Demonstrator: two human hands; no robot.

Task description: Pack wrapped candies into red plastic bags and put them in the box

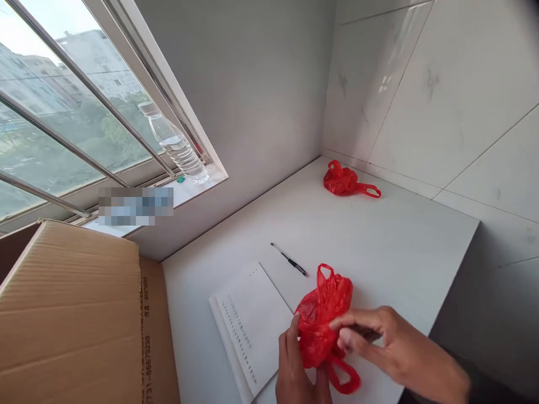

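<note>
A crumpled red plastic bag [324, 314] with loop handles lies at the front of the white table, partly over the notebook's right edge. My left hand [297, 365] grips its lower left side, fingers curled against the plastic and the thumb underneath. On the right side, my right hand [379, 342] pinches the bag between thumb and forefinger. What is inside the bag cannot be made out. Beside it lies an open notebook [252, 320] with rows of handwriting. Just beyond the notebook is a black pen [289, 260].
A second red plastic bag [343, 180] lies at the table's far corner by the tiled wall. At the left stands a large cardboard box [71, 314]. A clear water bottle [181, 148] is on the windowsill, near a blurred patch. The table's right edge [446, 292] drops off.
</note>
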